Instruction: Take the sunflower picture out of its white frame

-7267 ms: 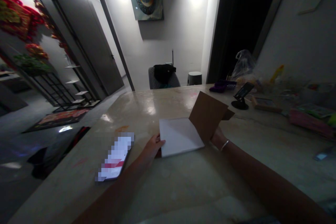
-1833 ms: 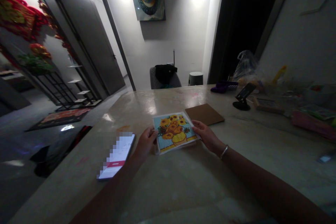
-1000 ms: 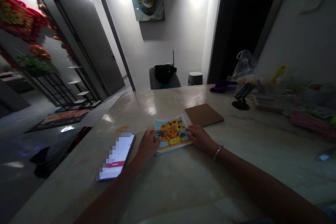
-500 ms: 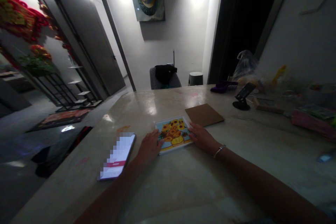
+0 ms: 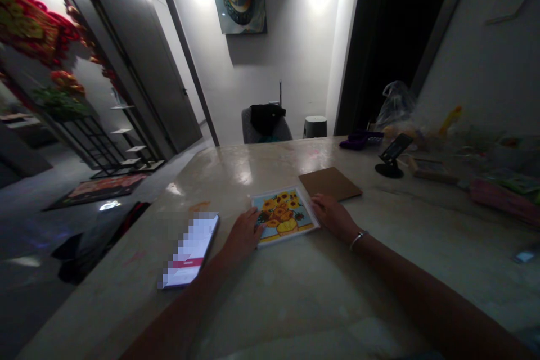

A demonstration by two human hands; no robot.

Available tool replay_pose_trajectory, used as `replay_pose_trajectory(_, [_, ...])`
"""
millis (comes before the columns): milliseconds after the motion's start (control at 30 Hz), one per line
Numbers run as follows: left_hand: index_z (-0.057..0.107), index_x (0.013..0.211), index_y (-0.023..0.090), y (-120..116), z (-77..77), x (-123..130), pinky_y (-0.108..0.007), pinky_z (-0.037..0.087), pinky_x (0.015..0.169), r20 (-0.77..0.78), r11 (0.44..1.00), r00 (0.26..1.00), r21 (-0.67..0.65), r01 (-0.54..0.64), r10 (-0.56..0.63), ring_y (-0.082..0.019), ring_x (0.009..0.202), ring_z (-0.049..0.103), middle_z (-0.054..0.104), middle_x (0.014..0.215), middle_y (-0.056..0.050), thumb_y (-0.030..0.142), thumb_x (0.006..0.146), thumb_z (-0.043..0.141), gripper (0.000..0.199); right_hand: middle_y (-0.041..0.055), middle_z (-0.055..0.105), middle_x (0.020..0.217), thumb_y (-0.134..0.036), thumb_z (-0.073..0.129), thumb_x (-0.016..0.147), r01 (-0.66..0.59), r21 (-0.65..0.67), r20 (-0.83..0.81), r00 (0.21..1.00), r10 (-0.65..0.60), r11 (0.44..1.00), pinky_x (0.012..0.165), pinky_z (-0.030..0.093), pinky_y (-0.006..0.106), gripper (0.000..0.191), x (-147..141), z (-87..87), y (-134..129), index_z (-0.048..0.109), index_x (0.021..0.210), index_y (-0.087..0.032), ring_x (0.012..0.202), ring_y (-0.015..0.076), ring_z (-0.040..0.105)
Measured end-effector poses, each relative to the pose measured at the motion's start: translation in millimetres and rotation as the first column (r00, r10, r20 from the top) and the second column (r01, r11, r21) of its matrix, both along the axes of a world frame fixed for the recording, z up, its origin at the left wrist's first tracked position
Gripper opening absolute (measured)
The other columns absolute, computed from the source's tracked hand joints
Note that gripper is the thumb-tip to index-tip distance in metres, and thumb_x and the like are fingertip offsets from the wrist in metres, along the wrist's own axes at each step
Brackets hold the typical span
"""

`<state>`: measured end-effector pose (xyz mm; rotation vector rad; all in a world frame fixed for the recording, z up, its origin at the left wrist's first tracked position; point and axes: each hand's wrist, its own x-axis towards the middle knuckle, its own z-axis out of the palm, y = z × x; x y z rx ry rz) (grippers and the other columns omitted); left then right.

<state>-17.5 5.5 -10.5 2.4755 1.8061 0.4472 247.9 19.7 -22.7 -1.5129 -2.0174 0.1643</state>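
Left hand (image 5: pixel 242 235) and right hand (image 5: pixel 332 216) lie open, pinching nothing, at opposite edges of a sunflower picture (image 5: pixel 283 215) flat on the worktop (image 5: pixel 270 304).

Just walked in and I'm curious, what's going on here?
A person has their left hand against one edge of a sunflower picture and their right hand at the other. The picture lies flat on a stone table, with a brown board just beyond it and a phone to its left.
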Motion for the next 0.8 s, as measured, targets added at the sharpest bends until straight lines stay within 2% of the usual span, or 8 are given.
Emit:
replay_pose_trajectory(100, [0.051, 0.116, 0.012, 0, -1.0, 0, -0.037, 0.034, 0.099, 0.038, 1.0, 0.999, 0.006, 0.004, -0.004, -0.022, 0.117, 0.044, 0.049, 0.127, -0.013, 0.031, 0.082, 0.04, 0.041, 0.0169, 0.05, 0.124, -0.025, 0.043, 0.083, 0.199, 0.047, 0.03, 0.979, -0.2, 0.979, 0.098, 0.032, 0.037, 0.036, 21, -1.8, 14, 0.053, 0.114, -0.008, 0.118, 0.0238, 0.042])
replay_pose_trajectory(233, [0.052, 0.116, 0.011, -3, 0.9, 3, -0.038, 0.033, 0.1, 0.068, 1.0, 0.998, 0.001, 0.008, -0.008, -0.023, 0.117, 0.044, 0.048, 0.127, -0.015, 0.032, 0.082, 0.04, 0.042, 0.0203, 0.046, 0.124, -0.031, 0.046, 0.081, 0.462, -0.061, 0.089, 0.885, -0.457, 0.885, 0.095, 0.031, 0.041, 0.047, 51, -7.2, 27, 0.044, 0.122, -0.008, 0.118, 0.0283, 0.04])
replay_pose_trajectory(400, [0.05, 0.118, 0.008, -5, 2.4, 6, -0.037, 0.031, 0.101, 0.045, 1.0, 0.999, -0.031, 0.007, -0.006, -0.022, 0.119, 0.042, 0.045, 0.13, -0.016, 0.032, 0.083, 0.037, 0.045, 0.0226, 0.054, 0.112, -0.037, 0.046, 0.079, 0.546, -0.156, 0.067, 0.837, -0.543, 0.823, 0.087, 0.037, 0.042, 0.05, 67, -11.5, 33, 0.044, 0.12, -0.007, 0.106, 0.03, 0.05])
replay_pose_trajectory(533, [0.049, 0.119, 0.009, -6, 3.1, 7, -0.036, 0.031, 0.101, 0.053, 0.999, 0.999, -0.038, 0.013, -0.011, -0.022, 0.119, 0.042, 0.045, 0.131, -0.014, 0.033, 0.083, 0.036, 0.045, 0.0191, 0.056, 0.11, -0.032, 0.054, 0.072, 0.514, -0.133, -0.221, 0.818, -0.531, 0.848, 0.086, 0.04, 0.039, 0.048, 70, -11.1, 38, 0.049, 0.114, -0.01, 0.103, 0.0276, 0.052])
replay_pose_trajectory(600, [0.049, 0.119, 0.009, -6, 3.5, 7, -0.036, 0.031, 0.102, 0.052, 0.999, 0.999, -0.04, 0.012, -0.01, -0.021, 0.12, 0.042, 0.045, 0.131, -0.014, 0.033, 0.083, 0.036, 0.045, 0.017, 0.057, 0.11, -0.03, 0.059, 0.067, 0.519, -0.122, -0.46, 0.726, -0.511, 0.846, 0.086, 0.042, 0.037, 0.05, 70, -11.2, 42, 0.049, 0.112, -0.011, 0.101, 0.0258, 0.053])
replay_pose_trajectory(700, [0.048, 0.12, 0.007, -5, 3.2, 8, -0.035, 0.029, 0.103, 0.039, 0.998, 0.999, -0.052, 0.021, -0.019, -0.021, 0.12, 0.041, 0.044, 0.131, -0.014, 0.032, 0.083, 0.035, 0.047, 0.0109, 0.061, 0.1, -0.028, 0.06, 0.062, 0.472, -0.197, -0.792, 0.439, -0.424, 0.859, 0.077, 0.047, 0.033, 0.052, 64, -11.9, 45, 0.048, 0.11, -0.013, 0.088, 0.0211, 0.059])
replay_pose_trajectory(767, [0.048, 0.12, 0.007, -4, 2.0, 7, -0.034, 0.029, 0.103, 0.03, 0.998, 0.999, -0.058, 0.025, -0.023, -0.021, 0.121, 0.04, 0.044, 0.131, -0.014, 0.032, 0.083, 0.035, 0.047, 0.0063, 0.064, 0.091, -0.029, 0.059, 0.061, 0.376, -0.227, -0.892, 0.291, -0.347, 0.898, 0.07, 0.049, 0.031, 0.045, 58, -11.2, 45, 0.051, 0.103, -0.015, 0.08, 0.0187, 0.06])
replay_pose_trajectory(800, [0.048, 0.12, 0.007, -3, 1.2, 7, -0.034, 0.029, 0.103, 0.029, 0.998, 0.999, -0.057, 0.027, -0.025, -0.021, 0.12, 0.04, 0.044, 0.131, -0.014, 0.032, 0.083, 0.035, 0.047, 0.0047, 0.064, 0.088, -0.03, 0.059, 0.061, 0.337, -0.213, -0.91, 0.274, -0.313, 0.917, 0.068, 0.049, 0.03, 0.04, 54, -9.7, 44, 0.054, 0.098, -0.015, 0.078, 0.0181, 0.06])
